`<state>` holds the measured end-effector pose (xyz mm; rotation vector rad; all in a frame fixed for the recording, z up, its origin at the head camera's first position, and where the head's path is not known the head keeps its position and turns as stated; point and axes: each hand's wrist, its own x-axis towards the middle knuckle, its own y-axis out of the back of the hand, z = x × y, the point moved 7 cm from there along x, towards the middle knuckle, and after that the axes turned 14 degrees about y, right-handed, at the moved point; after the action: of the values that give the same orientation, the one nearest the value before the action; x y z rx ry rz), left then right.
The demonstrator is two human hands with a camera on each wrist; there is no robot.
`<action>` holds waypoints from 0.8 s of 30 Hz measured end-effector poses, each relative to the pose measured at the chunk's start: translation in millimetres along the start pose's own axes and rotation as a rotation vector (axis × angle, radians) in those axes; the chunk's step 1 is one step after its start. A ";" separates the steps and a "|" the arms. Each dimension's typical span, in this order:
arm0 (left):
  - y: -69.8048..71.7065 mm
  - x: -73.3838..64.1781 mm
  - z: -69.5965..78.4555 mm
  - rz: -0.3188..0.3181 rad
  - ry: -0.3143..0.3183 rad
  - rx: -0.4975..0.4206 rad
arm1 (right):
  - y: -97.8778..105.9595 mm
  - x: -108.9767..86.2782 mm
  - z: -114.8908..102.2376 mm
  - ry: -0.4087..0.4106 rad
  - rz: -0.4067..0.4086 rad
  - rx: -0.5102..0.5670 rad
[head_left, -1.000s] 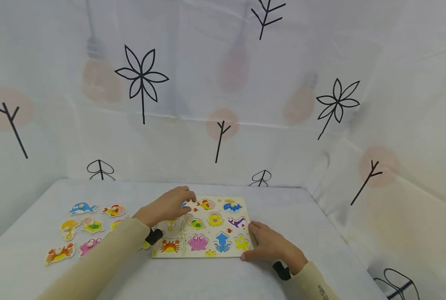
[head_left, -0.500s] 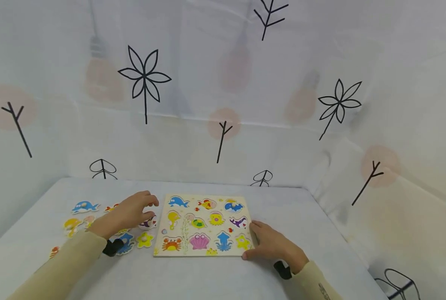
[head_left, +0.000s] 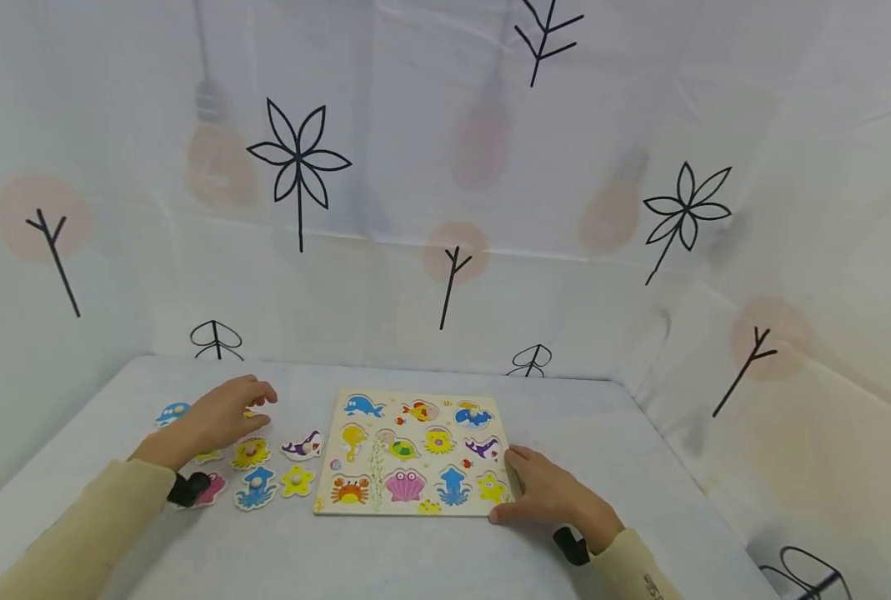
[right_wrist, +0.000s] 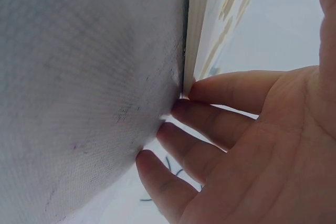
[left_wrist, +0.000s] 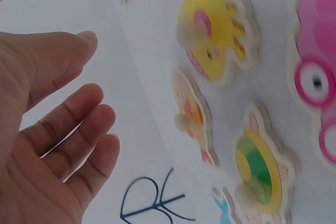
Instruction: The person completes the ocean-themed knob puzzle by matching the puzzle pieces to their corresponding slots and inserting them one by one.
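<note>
My left hand (head_left: 223, 417) hovers over the loose sea-animal puzzle pieces on the left, its fingers relaxed and holding nothing. In the left wrist view, a yellow octopus piece (left_wrist: 210, 30), a fish piece (left_wrist: 190, 114) and a turtle piece (left_wrist: 258, 171) lie beyond the fingertips, each with a small knob. My right hand (head_left: 553, 496) rests against the right edge of the puzzle board (head_left: 422, 454), thumb near its front corner. In the right wrist view, nearly straight fingers touch the board's edge (right_wrist: 195, 35) and the cloth. A blue knobbed piece (head_left: 473, 415) sits in the board's upper right.
Between the left arm and the board lie a purple whale piece (head_left: 302, 446), a blue squid piece (head_left: 255, 487) and a yellow star piece (head_left: 297, 481). The left forearm hides other pieces. A white table (head_left: 430, 558) meets printed cloth walls (head_left: 385, 292).
My left hand has moved left, away from above the board to the loose pieces, uncovering the board's left side. The right hand stays at the board's edge. The view has shifted slightly.
</note>
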<state>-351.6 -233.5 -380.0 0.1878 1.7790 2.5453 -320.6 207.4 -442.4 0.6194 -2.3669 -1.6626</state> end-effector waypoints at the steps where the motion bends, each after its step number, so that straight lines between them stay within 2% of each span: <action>1: 0.4 0.8 -4.5 -0.007 0.009 0.002 | 0.4 -0.4 0.3 0.000 0.000 0.001; 7: -0.8 8.2 -28.8 -0.070 0.092 -0.013 | 2.2 -1.1 0.3 0.019 -0.007 0.004; 10: -3.0 13.2 -37.2 -0.097 0.114 -0.015 | 1.6 -0.8 0.1 0.024 -0.011 0.006; 15: -5.4 21.0 -42.8 -0.137 0.109 0.002 | 0.4 -0.5 -0.1 0.026 -0.010 0.007; 20: -9.9 24.6 -46.0 -0.200 0.146 0.004 | -1.3 -0.6 1.0 0.014 -0.011 0.007; 24: -13.9 25.4 -50.1 -0.218 0.160 -0.006 | -1.7 -1.1 1.3 0.009 -0.017 0.006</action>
<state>-383.2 -273.1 -408.0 -0.2054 1.7323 2.4706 -319.8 208.5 -444.3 0.6479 -2.3679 -1.6564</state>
